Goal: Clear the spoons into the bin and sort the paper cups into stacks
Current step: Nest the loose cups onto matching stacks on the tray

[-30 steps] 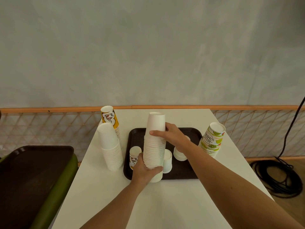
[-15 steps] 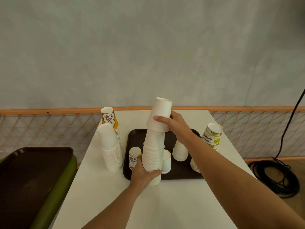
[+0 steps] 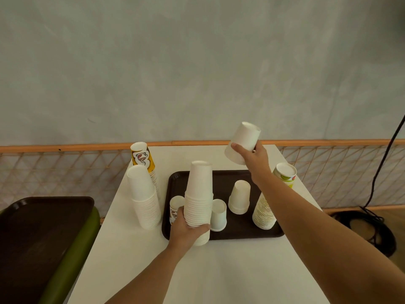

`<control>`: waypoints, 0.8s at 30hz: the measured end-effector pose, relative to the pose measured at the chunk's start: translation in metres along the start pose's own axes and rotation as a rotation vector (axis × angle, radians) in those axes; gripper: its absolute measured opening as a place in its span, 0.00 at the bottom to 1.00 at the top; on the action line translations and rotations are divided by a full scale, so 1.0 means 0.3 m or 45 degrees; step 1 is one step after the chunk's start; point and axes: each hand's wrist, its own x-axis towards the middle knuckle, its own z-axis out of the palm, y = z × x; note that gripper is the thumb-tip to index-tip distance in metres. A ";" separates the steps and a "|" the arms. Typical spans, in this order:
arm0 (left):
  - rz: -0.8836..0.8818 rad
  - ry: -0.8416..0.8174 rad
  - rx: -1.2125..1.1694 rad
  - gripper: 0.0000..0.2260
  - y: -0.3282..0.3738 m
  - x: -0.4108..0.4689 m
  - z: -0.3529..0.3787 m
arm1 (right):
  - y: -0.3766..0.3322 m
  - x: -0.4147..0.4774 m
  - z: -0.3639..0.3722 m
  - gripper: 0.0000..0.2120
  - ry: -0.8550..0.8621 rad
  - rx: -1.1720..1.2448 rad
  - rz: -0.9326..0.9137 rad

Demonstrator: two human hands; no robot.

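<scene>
Gripping the lower part of a tall stack (image 3: 199, 194) of white cups, the left hand (image 3: 188, 230) curls round it at the near edge of the dark tray (image 3: 238, 234). The right hand (image 3: 255, 160), raised above and right of it, holds an inverted, tilted white cup (image 3: 243, 142) in the air. A second stack (image 3: 144, 200) stands just left of the left hand, and a short stack (image 3: 239, 197) sits on the tray below the right hand.

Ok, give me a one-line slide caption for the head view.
Right hand holds white cups aloft; left hand grips the tall stack at the tray's front edge.
</scene>
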 end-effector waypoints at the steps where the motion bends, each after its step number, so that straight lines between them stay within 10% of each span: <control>1: 0.001 0.001 -0.001 0.39 0.002 0.004 0.000 | 0.035 0.003 0.001 0.26 0.030 -0.069 0.023; 16: -0.015 0.028 0.057 0.40 0.007 0.048 0.001 | 0.312 0.017 -0.008 0.41 0.035 -0.496 0.250; 24: -0.005 0.019 0.057 0.40 0.018 0.047 0.011 | 0.149 -0.035 0.052 0.25 -0.166 -0.115 0.013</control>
